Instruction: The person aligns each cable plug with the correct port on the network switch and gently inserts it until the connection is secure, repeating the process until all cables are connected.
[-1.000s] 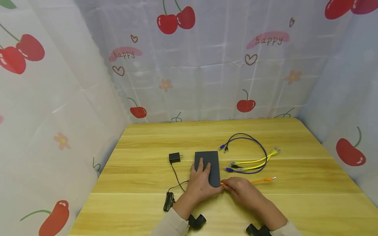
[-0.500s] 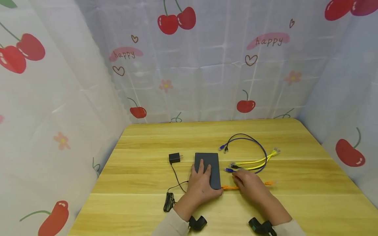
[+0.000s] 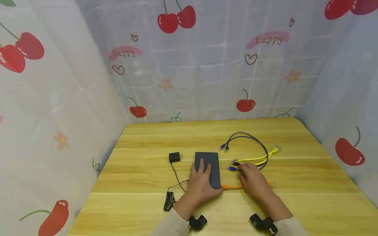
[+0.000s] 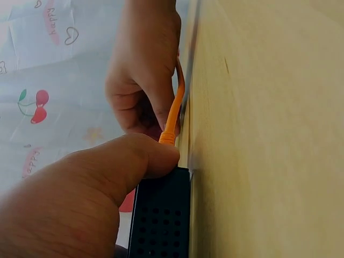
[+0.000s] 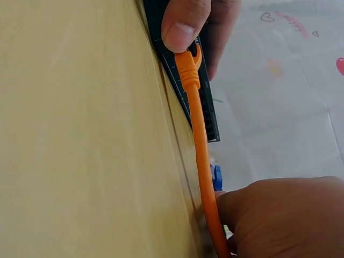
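A flat dark network switch (image 3: 215, 167) lies on the table under my left hand (image 3: 200, 185). That hand grips it with fingers spread over the top and thumb (image 4: 161, 161) at the port side. An orange network cable (image 5: 200, 134) runs out of the switch there, its plug right by the thumb. My right hand (image 3: 255, 180) is over the middle of the orange cable in the head view, fingertips pinching a blue network cable (image 3: 263, 147) just behind its blue plug (image 3: 231, 168). The right fingertips are partly hidden in both wrist views.
Two yellow cables (image 3: 274, 150) and a thin black cable (image 3: 236, 133) lie beside the blue one. A black power adapter (image 3: 174, 157) sits left of the switch, its bundled cord (image 3: 169, 201) nearer. A cherry-print curtain (image 3: 195, 88) closes off the back.
My right hand has let go of the orange cable's switch end and moved right and back to the blue cable. The blue and yellow cables have shifted slightly. My left hand stays on the switch.
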The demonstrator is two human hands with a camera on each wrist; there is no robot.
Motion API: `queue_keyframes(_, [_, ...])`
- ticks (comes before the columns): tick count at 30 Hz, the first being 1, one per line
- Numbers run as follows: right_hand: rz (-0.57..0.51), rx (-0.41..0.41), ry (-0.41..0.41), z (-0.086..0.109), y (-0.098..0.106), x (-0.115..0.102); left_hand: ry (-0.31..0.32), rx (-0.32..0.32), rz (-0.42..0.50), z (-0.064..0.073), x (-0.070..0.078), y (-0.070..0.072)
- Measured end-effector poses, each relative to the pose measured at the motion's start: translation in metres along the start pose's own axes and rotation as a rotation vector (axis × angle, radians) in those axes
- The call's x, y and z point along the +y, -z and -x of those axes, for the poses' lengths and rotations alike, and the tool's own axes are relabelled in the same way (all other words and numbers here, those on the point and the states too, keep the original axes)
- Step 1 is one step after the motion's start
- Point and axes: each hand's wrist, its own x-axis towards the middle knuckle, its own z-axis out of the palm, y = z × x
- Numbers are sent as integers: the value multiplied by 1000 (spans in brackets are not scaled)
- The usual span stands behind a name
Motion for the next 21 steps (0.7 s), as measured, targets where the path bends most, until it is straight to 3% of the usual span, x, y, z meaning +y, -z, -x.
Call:
queue_keyframes(8, [33, 14, 15, -2, -3, 4, 6, -21, 5, 1, -1, -3])
queue_keyframes(21, [-51, -13, 10, -9, -6, 10, 15, -28, 16, -1, -1, 0])
